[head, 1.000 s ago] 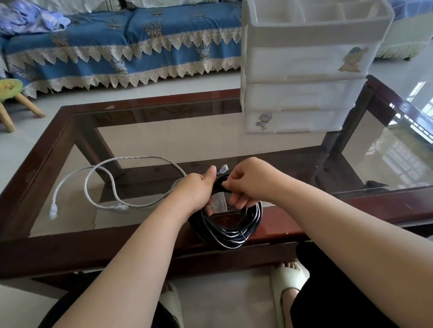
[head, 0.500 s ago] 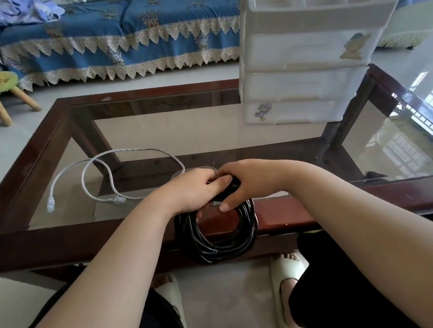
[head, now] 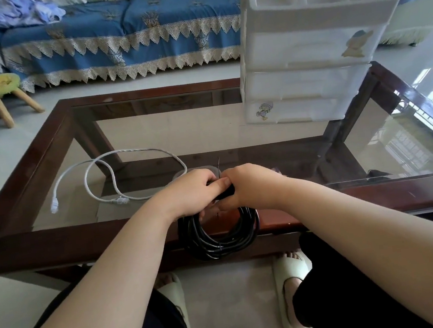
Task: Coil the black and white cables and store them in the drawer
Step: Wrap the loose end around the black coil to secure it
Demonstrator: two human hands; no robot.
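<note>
1. Black cable (head: pixel 220 240), already wound into a round coil, hangs over the near edge of the glass coffee table (head: pixel 56 236); both hands hold it at its top.
2. Left hand (head: pixel 194 190) and right hand (head: pixel 250 185) touch each other, and their fingers are curled around the top of the bundle. It seems they are fastening it there, but the tie itself is hidden.
3. I judge the coil to be light and flexible, with a smooth jacket, so the loops can spring apart. It is best held across all loops at one point.
4. White cable (head: pixel 109 176) lies loose and not yet coiled on the glass, to the left of the hands. It looks thin and soft.
5. White plastic drawer unit (head: pixel 304 46) stands on the far right of the table, well apart, with its drawers closed.
</note>
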